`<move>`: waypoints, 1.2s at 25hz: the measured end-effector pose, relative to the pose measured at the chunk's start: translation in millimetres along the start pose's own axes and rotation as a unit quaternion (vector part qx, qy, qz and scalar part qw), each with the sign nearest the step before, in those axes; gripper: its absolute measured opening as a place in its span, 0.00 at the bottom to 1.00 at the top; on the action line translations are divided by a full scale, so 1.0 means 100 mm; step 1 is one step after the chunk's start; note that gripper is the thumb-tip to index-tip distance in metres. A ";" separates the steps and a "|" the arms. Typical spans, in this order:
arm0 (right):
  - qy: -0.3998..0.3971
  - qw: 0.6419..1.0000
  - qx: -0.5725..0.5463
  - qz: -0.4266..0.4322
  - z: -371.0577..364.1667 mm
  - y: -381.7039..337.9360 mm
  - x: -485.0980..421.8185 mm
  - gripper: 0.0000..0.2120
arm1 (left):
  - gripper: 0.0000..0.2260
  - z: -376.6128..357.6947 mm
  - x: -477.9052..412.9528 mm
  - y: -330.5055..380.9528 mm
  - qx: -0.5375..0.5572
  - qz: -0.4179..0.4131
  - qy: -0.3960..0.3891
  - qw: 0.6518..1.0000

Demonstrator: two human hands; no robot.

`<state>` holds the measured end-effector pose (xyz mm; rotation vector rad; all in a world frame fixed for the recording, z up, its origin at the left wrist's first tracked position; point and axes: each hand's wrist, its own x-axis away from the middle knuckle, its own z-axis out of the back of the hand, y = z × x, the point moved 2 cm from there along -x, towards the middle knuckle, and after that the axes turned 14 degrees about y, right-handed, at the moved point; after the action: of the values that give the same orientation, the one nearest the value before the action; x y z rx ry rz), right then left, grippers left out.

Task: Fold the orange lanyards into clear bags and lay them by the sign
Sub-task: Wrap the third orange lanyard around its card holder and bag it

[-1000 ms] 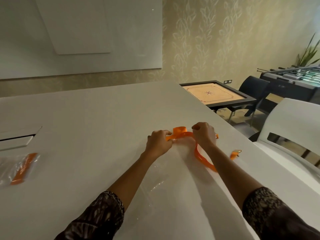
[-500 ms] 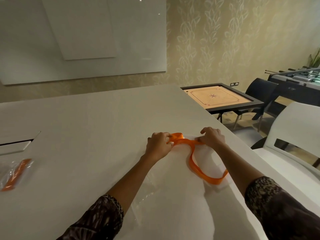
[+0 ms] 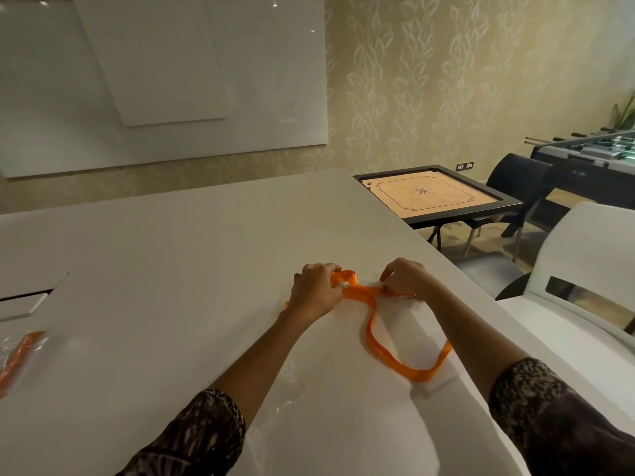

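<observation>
- Orange flat fabric lanyard (image 3: pixel 374 348): on the white tabletop near its right edge. One end gathered into a small fold at the left hand, a short stretch running across to the right hand. The rest trailing toward the camera in a loose open loop, flat on the surface.
- Left hand (image 3: pixel 316 292): knuckles up, fingers curled round the gathered fold, thumb on the strap; grasping the lanyard.
- Right hand (image 3: pixel 407 280): fingertips bent down, pinching the strap at the tabletop, near the left hand.
- Small metal clip (image 3: pixel 414 297): showing at the right wrist, low against the table; its join to the strap hidden by the hand.
- Clear plastic bag (image 3: pixel 287 389): flat on the table by the left forearm, seen only as faint glints; mouth and contents too faint to tell.
- Second clear plastic bag (image 3: pixel 17 359): at the left edge of the view, well apart from the hands, holding a folded orange strip; blurred.
- White tabletop (image 3: pixel 171 262): broad and smooth, with a rectangular recessed hatch (image 3: pixel 24 300) at the left.
- Dark patterned sleeves (image 3: pixel 206 427): covering both arms to mid-forearm.
- Square wooden carrom board (image 3: pixel 433 197): black-framed, on legs, beyond the table's far right corner.
- White moulded chair (image 3: pixel 584 255): just beside the table's right edge.
- Dark chair (image 3: pixel 515 176) and foosball table (image 3: pixel 584 156): further back on the right.
- Glossy white wall board (image 3: pixel 171 80): behind the table, next to leaf-patterned wallpaper (image 3: pixel 429 80).
</observation>
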<state>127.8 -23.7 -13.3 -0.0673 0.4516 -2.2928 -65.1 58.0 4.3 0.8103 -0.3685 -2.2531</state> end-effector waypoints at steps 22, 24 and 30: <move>0.056 0.979 -0.049 0.191 0.14 -0.23 0.27 0.14 | 0.17 0.02 -0.30 0.10 0.044 -0.064 -0.081 0.994; 0.132 0.963 -0.071 0.226 0.17 -0.25 0.32 0.09 | 0.16 0.10 -0.30 0.06 0.051 -0.074 -0.100 0.991; 0.290 0.910 -0.198 0.221 0.30 -0.45 0.46 0.10 | 0.23 0.32 -0.33 0.05 0.170 0.054 -0.154 0.972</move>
<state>69.7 -37.4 25.7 0.4831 1.1125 -1.7105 -64.8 78.4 45.4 0.5844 -0.9418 -2.2433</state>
